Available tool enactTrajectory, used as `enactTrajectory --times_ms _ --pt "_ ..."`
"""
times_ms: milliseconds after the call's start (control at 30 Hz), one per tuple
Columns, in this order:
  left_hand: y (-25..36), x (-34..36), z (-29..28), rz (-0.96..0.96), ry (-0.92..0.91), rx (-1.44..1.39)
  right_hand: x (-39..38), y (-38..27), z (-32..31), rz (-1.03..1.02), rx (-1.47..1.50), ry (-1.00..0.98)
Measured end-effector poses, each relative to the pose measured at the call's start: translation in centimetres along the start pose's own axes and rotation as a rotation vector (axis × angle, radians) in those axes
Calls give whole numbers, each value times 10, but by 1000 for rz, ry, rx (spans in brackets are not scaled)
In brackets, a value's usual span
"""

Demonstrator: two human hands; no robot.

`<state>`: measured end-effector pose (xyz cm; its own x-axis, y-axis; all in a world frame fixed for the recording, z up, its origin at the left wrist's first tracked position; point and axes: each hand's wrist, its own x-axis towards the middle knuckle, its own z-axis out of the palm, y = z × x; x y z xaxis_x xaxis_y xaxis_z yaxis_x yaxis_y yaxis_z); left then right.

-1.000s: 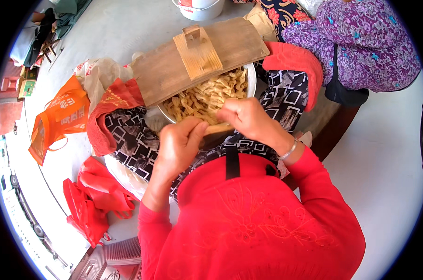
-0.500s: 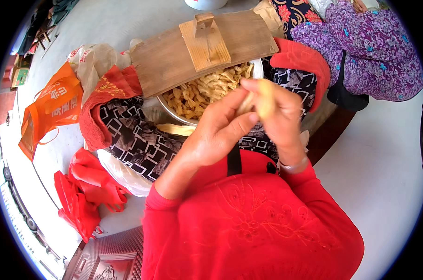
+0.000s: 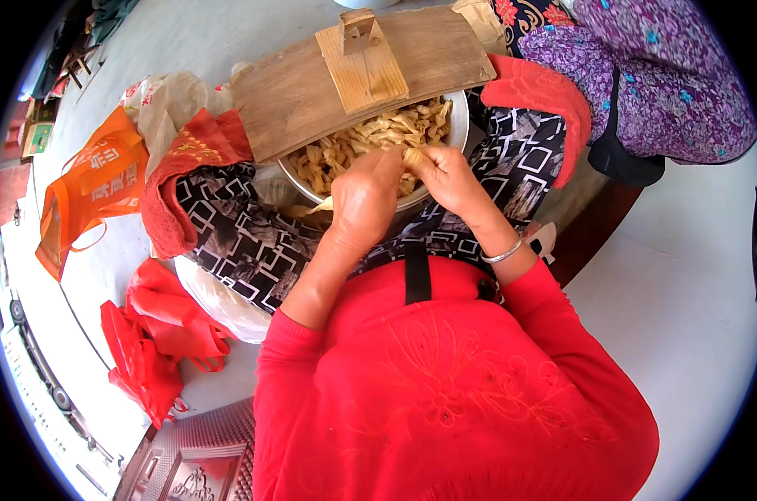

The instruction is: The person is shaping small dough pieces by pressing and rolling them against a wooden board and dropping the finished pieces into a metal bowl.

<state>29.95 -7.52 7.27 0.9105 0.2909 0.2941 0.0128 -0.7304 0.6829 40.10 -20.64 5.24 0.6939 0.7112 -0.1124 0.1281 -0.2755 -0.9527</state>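
My left hand [image 3: 366, 194] and my right hand [image 3: 449, 177] meet over the near rim of a round metal basin [image 3: 459, 125]. Between my closed fingers is a folded, yellowish strip of soft food [image 3: 412, 159], its kind unclear. My right thumb and fingers pinch it, while the left fingertips are partly hidden behind the hand. Many twisted, yellow-brown pieces of food [image 3: 378, 132] fill the basin. A pale strip end [image 3: 324, 204] shows beside my left wrist; whether I hold it cannot be told.
A wooden board [image 3: 287, 113] with a block fixed on it spans the basin's far side. Red towels [image 3: 554, 100] drape both my knees. Left are an orange bag [image 3: 99, 184] and a red bag [image 3: 166, 313]. Another person in purple floral clothes [image 3: 671, 92] sits at right.
Both hands have moved down and farther out, closer to the basin. The yellow strip, blurred and raised before, now sits compact between my fingers.
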Motion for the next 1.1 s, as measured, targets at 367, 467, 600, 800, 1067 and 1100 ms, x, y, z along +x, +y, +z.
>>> enactTrajectory --times_ms 367,467,600,800,1067,1100 --pt "8 12 -20 -19 -107 -458 2 -17 5 207 696 -150" --pt "15 22 -17 -170 -64 -390 4 -24 7 -136 189 102" --pt "0 24 12 -390 39 -713 11 -12 15 -301 80 300" --pt "-25 -16 -4 -708 -150 -921 18 -11 9 -335 327 387" --pt "-14 2 -32 -82 74 6 23 -31 -30 -140 232 183" --pt "-15 7 -33 -56 63 7 28 -36 -34 -121 202 94"
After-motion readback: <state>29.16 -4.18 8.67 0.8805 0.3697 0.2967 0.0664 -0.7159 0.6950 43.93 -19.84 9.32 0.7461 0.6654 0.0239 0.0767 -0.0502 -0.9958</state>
